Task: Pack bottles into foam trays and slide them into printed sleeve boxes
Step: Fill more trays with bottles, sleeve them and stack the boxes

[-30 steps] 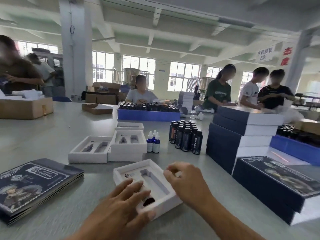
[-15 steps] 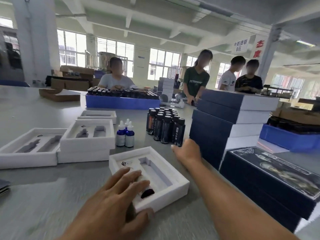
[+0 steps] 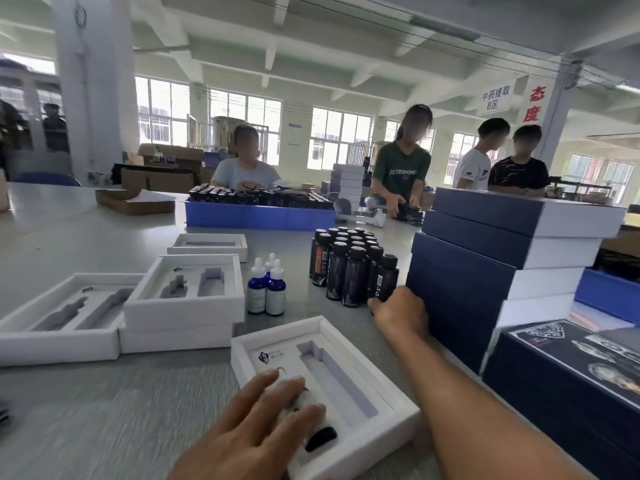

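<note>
Bottles for packing stand at about one o'clock from the near foam tray [image 3: 349, 403]: a tight cluster of dark bottles [image 3: 349, 268], tall, cylindrical, glossy, black-capped. Going left to right across the grey table [image 3: 86, 410]: at ten o'clock lie empty white trays [image 3: 62, 320], matte foam with grey cut-out wells, one stacked pair [image 3: 183, 303] beside them; then three small blue dropper bottles [image 3: 268, 289] with white tips, at twelve o'clock; then the dark cluster; then, at two o'clock, a stack of navy sleeve boxes [image 3: 502, 258] with white tray edges showing.

The left hand [image 3: 252, 441] lies flat on the near tray, fingers [image 3: 273, 393] spread over a bottle already bedded in the left well, only its black cap [image 3: 320, 438] showing. The right well is empty. The right hand [image 3: 401, 313] reaches to the cluster's near right corner, fingers curled around the nearest bottle [image 3: 386, 278]; whether they have closed firmly on it I cannot tell.

The risks, as I judge them: the bottles stand touching, smooth-sided and narrow-based, so pulling one out at an angle could tip its neighbours like skittles. The knuckles sit hard against the box stack, and a sideways jerk might shift it. The foam is soft and light; if the left hand lifts, the tray could skid on the slick table while the second bottle is pressed in.
</note>
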Demonstrator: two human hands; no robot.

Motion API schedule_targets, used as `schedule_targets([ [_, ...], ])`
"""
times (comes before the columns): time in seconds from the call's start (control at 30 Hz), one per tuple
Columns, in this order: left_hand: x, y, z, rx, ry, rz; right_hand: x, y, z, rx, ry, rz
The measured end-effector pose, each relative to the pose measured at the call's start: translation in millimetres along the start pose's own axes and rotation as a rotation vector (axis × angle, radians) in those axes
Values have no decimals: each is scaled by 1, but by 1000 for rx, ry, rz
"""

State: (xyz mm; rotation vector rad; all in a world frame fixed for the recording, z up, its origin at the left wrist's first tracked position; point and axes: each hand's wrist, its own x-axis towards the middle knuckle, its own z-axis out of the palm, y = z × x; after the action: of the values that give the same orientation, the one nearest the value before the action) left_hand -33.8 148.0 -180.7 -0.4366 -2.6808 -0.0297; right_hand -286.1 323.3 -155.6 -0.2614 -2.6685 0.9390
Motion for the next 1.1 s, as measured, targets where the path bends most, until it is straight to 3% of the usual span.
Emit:
schedule_targets([
  [0.1, -3, 6, -15, -112, -90, -101, -18, 2, -19, 53, -93, -79],
  [0.27, -5, 11, -9, -200, -150, -179, -84, 3, -61, 96, -76, -425],
  [0.33, -9, 13, -8, -226, -125, -204, -117, 5, -74, 3, -134, -557],
  [0.47, -17, 22, -9, -186, -93, -218, -167, 6, -80, -372, -84, -743],
  [0.73, -47, 29, -35, -118, -213, -235, -209, 7, -90, -275, -179, -740],
  [0.97, -86, 43, -45, -118, -111, -253, -219, -3, -98, -387, -328, -798],
  [1.1, -91, 47, -44, -120, -130, -265, -212, -1, -104, -238, -583, -651],
])
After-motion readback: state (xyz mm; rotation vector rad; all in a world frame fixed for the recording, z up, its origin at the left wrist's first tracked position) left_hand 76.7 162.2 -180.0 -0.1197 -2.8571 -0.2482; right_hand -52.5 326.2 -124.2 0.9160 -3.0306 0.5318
